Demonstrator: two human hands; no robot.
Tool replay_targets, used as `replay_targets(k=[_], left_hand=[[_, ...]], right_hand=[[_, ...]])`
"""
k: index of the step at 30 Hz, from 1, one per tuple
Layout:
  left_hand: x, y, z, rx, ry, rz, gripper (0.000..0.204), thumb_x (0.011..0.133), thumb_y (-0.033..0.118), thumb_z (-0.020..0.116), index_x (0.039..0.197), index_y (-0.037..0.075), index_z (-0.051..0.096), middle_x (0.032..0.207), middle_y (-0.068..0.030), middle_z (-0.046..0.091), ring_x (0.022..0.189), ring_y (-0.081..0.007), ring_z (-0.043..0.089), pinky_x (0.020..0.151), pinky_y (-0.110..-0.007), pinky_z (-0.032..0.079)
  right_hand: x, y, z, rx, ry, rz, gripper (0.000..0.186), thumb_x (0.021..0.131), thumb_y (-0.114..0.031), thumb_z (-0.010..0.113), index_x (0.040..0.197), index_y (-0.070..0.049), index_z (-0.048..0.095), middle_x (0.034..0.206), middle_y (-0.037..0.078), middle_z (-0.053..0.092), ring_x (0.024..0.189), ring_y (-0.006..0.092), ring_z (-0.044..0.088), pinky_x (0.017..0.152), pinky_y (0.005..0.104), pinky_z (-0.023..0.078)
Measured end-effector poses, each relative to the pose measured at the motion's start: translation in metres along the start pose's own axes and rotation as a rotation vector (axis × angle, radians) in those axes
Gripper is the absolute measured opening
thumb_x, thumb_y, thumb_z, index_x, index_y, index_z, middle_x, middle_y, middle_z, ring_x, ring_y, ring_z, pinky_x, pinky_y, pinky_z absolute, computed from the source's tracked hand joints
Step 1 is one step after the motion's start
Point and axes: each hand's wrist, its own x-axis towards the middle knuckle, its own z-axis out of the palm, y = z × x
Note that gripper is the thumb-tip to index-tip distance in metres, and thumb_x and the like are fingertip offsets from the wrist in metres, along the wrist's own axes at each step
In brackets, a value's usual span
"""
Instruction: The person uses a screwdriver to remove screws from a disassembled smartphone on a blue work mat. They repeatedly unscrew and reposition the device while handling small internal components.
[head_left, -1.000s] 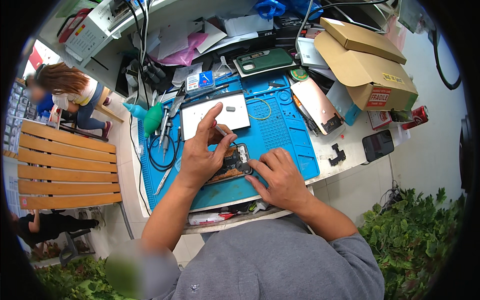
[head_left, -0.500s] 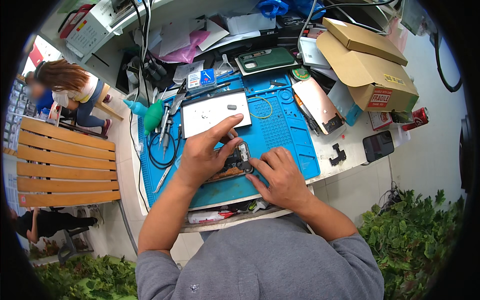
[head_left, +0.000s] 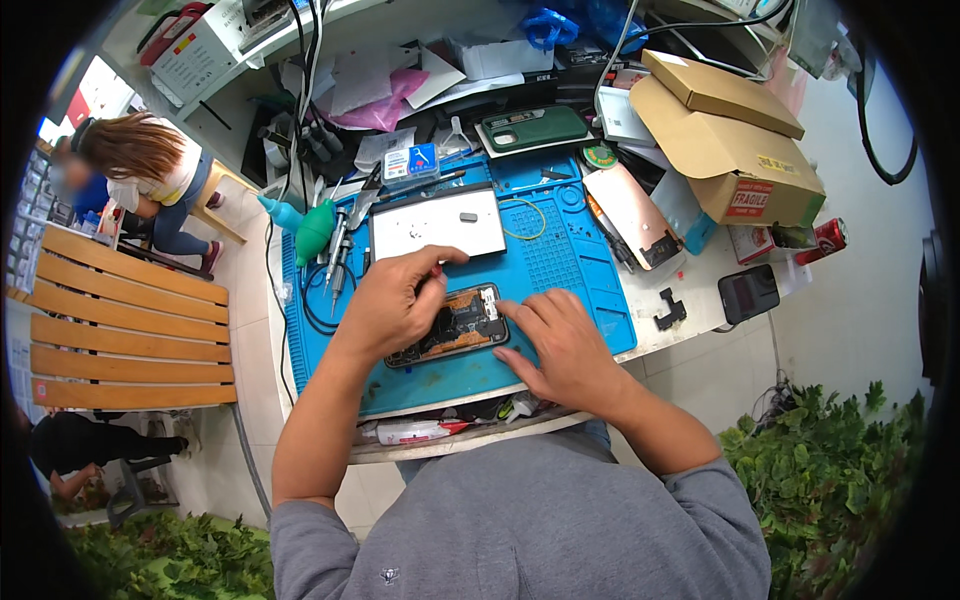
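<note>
An opened smartphone (head_left: 455, 330) lies on the blue repair mat (head_left: 545, 262), its inner parts and orange-brown flex showing. My left hand (head_left: 392, 305) hovers over the phone's upper left side, thumb and fingers closed. A small reddish tip shows between them; I cannot make out what it belongs to. My right hand (head_left: 565, 345) is at the phone's right end, thumb and index finger against its edge. Just beyond the phone sits a white tray (head_left: 435, 228) with small dark specks and a grey piece on it.
Left on the mat are a green blower bulb (head_left: 315, 232) and screwdrivers (head_left: 338, 255). A pink-gold phone panel (head_left: 630, 215), a black bracket (head_left: 670, 309), a black device (head_left: 748, 294), a red can (head_left: 825, 240) and a cardboard box (head_left: 735, 140) stand right. A green phone case (head_left: 535, 129) lies behind.
My left hand has drawn back left from over the phone, and its raised index finger has come down. More of the phone's inside shows. My right hand remains at the phone's right end.
</note>
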Motion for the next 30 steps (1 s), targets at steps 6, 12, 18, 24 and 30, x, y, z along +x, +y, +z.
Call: replay_targets(k=[6, 12, 18, 24, 30], left_hand=[[0.006, 0.0, 0.006, 0.206, -0.15, -0.084, 0.023, 0.101, 0.019, 0.079, 0.119, 0.007, 0.086, 0.086, -0.0176, 0.08, 0.074, -0.032, 0.076, 0.074, -0.041, 0.06], [0.018, 0.007, 0.009, 0.181, -0.189, -0.203, 0.024, 0.101, 0.025, 0.082, 0.109, 0.004, 0.088, 0.082, -0.019, 0.079, 0.074, -0.0327, 0.077, 0.074, -0.042, 0.06], [0.032, 0.005, 0.01, 0.204, -0.242, -0.239, 0.028, 0.097, 0.029, 0.085, 0.103, 0.002, 0.089, 0.083, -0.0192, 0.081, 0.073, -0.0339, 0.076, 0.074, -0.044, 0.06], [0.036, 0.008, 0.011, 0.237, -0.247, -0.279, 0.03, 0.093, 0.032, 0.089, 0.101, 0.003, 0.09, 0.085, -0.02, 0.081, 0.076, -0.0361, 0.078, 0.078, -0.044, 0.062], [0.04, 0.017, 0.014, 0.265, -0.242, -0.337, 0.027, 0.089, 0.029, 0.088, 0.098, 0.004, 0.09, 0.088, -0.0208, 0.083, 0.083, -0.0385, 0.081, 0.082, -0.046, 0.063]], right_hand=[[0.019, 0.0, 0.003, -0.088, -0.064, -0.023, 0.06, 0.102, -0.038, 0.084, 0.145, 0.001, 0.07, 0.106, 0.013, 0.065, 0.101, 0.0305, 0.062, 0.094, 0.0459, 0.045], [0.024, -0.003, 0.007, -0.188, -0.092, -0.033, 0.066, 0.101, -0.045, 0.084, 0.146, 0.0, 0.071, 0.104, 0.012, 0.066, 0.097, 0.0288, 0.063, 0.092, 0.0447, 0.045], [0.023, -0.007, 0.009, -0.258, -0.101, -0.064, 0.071, 0.099, -0.05, 0.084, 0.143, 0.003, 0.071, 0.107, 0.013, 0.069, 0.097, 0.027, 0.063, 0.092, 0.0434, 0.045], [0.022, -0.005, 0.012, -0.26, -0.09, -0.071, 0.072, 0.099, -0.051, 0.083, 0.144, 0.005, 0.072, 0.107, 0.013, 0.07, 0.097, 0.0264, 0.062, 0.093, 0.0433, 0.045], [0.019, -0.003, 0.013, -0.239, -0.092, -0.074, 0.071, 0.102, -0.051, 0.081, 0.147, 0.004, 0.071, 0.109, 0.013, 0.067, 0.097, 0.0281, 0.06, 0.095, 0.0452, 0.044]])
